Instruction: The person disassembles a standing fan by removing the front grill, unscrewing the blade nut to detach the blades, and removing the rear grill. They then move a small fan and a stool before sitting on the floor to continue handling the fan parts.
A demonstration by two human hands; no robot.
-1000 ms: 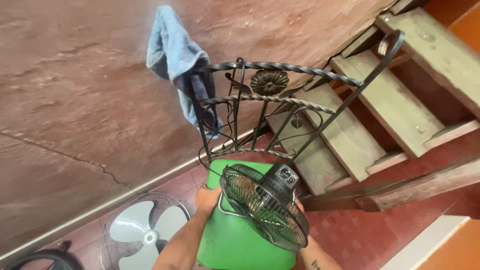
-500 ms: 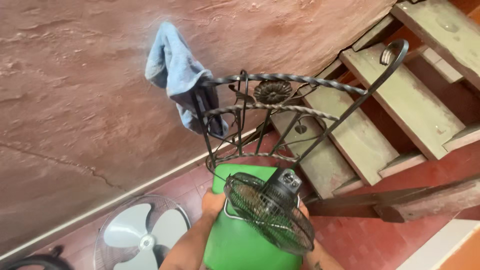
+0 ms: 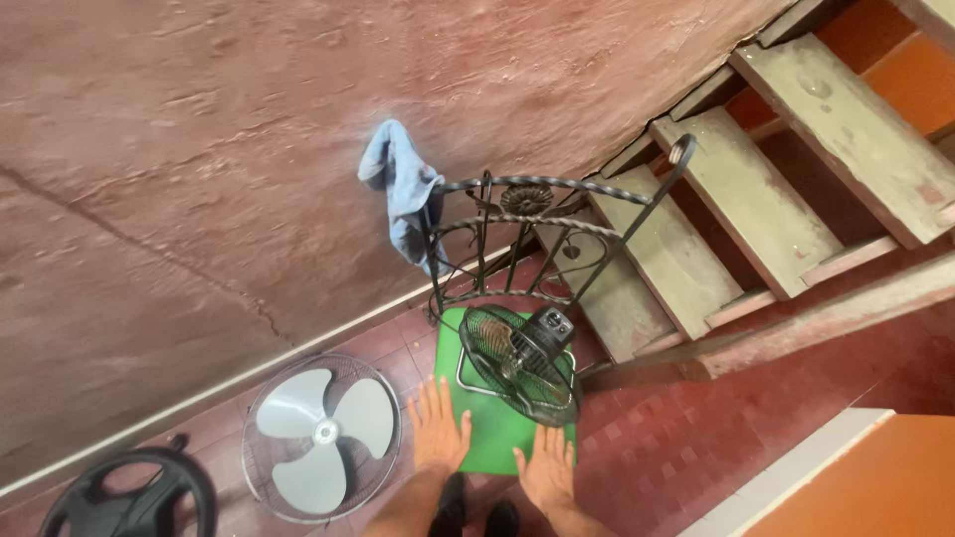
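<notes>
green surface (image 3: 497, 438): small black fan (image 3: 522, 363) on it | left hand (image 3: 438, 430), right hand (image 3: 547, 467) flat, fingers spread | red tile floor (image 3: 676, 447), stairs (image 3: 756, 199)

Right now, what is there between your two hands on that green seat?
In the head view, only a bare strip of the green seat lies between the left hand and right hand; the small black fan stands just beyond them.

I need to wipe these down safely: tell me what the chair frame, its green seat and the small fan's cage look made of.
Chair frame: likely wrought iron, matte black, with twisted bars and scrolls. Green seat: probably plastic or painted board, smooth and evenly coloured; hard to tell which. Small fan: thin dark wire cage, seemingly metal, on a bright tubular stand.
</notes>
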